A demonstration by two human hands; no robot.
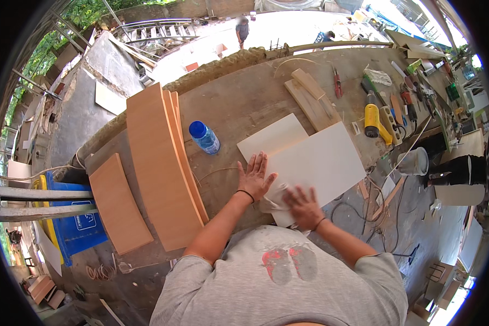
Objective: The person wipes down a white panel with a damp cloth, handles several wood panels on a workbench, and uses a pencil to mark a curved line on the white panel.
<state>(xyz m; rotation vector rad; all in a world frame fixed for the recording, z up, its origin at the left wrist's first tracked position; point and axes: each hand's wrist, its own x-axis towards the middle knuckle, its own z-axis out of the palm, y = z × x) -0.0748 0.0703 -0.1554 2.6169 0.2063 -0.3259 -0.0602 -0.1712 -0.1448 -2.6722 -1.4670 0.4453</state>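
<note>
A white rectangular board (323,163) lies on the worktable, overlapping a second pale board (274,136) beneath it. My left hand (255,176) rests flat near the boards' left edge, its fingers spread and a dark band round the wrist. Close to its right, my right hand (305,209) is over the near edge of the white board. Motion blurs that hand, but its fingers look stretched and apart. A crumpled white cloth (277,199) lies between the two hands, against the right thumb side; whether that hand presses on it I cannot tell.
Curved wood-faced panels (160,168) stack on the left, beside a blue-capped bottle (205,137). Wooden strips (308,100) lie beyond the boards. A yellow heat gun (374,122) and several tools are at right, near a bucket (414,162). A person (242,32) stands far off.
</note>
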